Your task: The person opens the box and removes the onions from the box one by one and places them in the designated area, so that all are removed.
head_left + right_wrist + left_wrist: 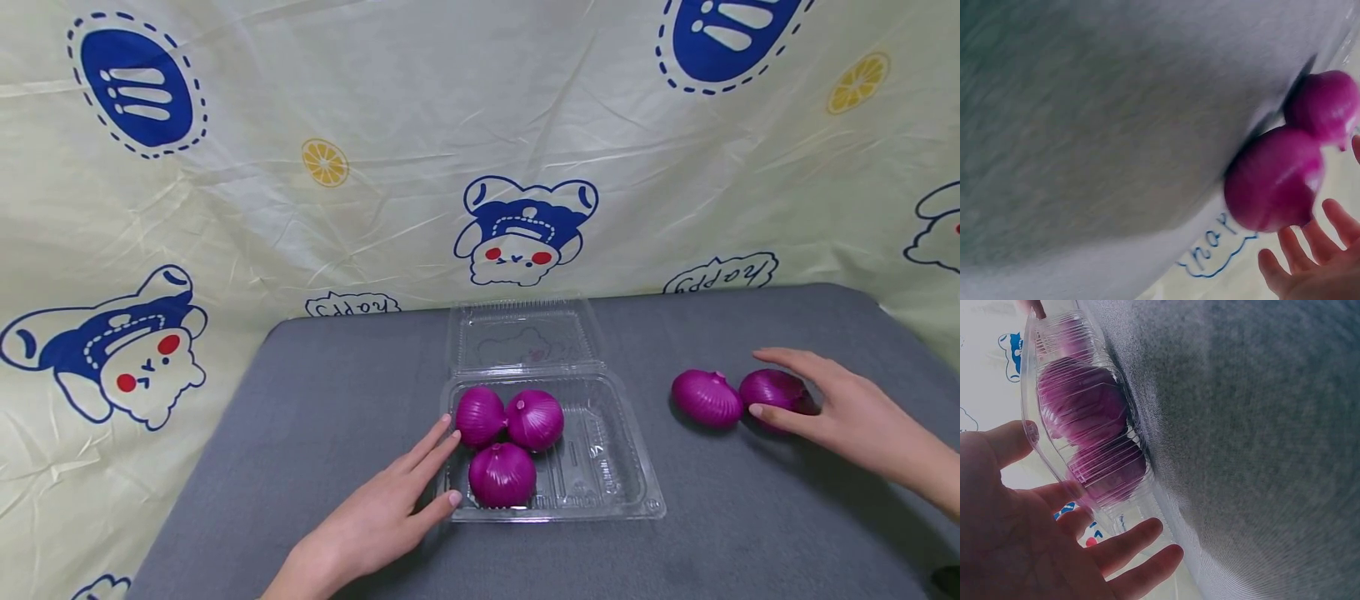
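Observation:
Three red onions sit together in the left part of a clear plastic clamshell box (592,475): one at back left (478,416), one at back right (536,420) and one in front (502,476). My left hand (375,517) is at the box's left side, fingers spread, fingertips at the rim. On the cloth right of the box lie two more red onions, a left one (707,398) and a right one (772,392), side by side. Around the right one my right hand (855,421) is spread, thumb in front and fingers behind; the right wrist view shows no firm grip.
The box's lid (525,333) is folded back toward the rear of the grey cloth-covered table (337,400). Behind the table hangs a pale printed curtain (397,208). A small dark object (947,579) shows at the lower right corner.

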Demonstrator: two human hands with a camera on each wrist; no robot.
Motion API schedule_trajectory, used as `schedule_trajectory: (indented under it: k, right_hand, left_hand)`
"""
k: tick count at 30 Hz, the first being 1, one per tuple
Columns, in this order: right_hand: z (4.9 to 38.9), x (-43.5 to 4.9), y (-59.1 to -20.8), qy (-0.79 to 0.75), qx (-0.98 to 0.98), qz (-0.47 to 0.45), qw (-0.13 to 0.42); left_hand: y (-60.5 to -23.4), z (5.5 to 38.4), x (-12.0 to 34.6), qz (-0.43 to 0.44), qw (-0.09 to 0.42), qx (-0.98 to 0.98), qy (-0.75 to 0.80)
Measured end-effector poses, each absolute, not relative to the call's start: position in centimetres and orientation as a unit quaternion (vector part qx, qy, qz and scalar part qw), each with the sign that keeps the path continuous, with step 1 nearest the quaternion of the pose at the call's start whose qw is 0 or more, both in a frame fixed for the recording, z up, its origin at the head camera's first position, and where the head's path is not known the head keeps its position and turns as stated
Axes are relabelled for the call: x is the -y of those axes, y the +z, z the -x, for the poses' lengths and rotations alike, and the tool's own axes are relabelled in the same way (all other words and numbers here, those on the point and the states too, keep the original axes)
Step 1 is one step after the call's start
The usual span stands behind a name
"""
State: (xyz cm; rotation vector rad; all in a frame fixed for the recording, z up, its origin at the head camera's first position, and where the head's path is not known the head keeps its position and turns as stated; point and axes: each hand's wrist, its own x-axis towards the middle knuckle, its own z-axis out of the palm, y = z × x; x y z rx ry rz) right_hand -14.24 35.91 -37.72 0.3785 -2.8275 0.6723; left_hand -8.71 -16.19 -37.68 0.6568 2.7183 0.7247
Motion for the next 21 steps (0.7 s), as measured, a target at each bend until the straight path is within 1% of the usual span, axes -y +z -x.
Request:
schedule_trajectory:
  k: [4,8,11,21]
  right_hand:
    - [13.7,-34.1,-37.1,0.223,0.952,-0.156,0.142]
    - [13.2,-32.1,-36.5,0.222,0.941,-0.196,0.163]
    - [12.9,-30.6,-36.2,0.228,0.935,-0.219,0.162]
    - [12.6,-27.1,-35.6,0.242,0.925,-0.259,0.135]
  left_hand:
    - [-37.6,8.7,16.2,-0.227,0.123,-0.934,0.248]
    - [-37.5,8.6,16.2,-0.227,0.124,-0.933,0.250]
    - [-37.5,8.6,16.2,-0.229,0.123,-0.933,0.250]
    - [-37.5,8.5,16.2,-0.228,0.121,-0.933,0.250]
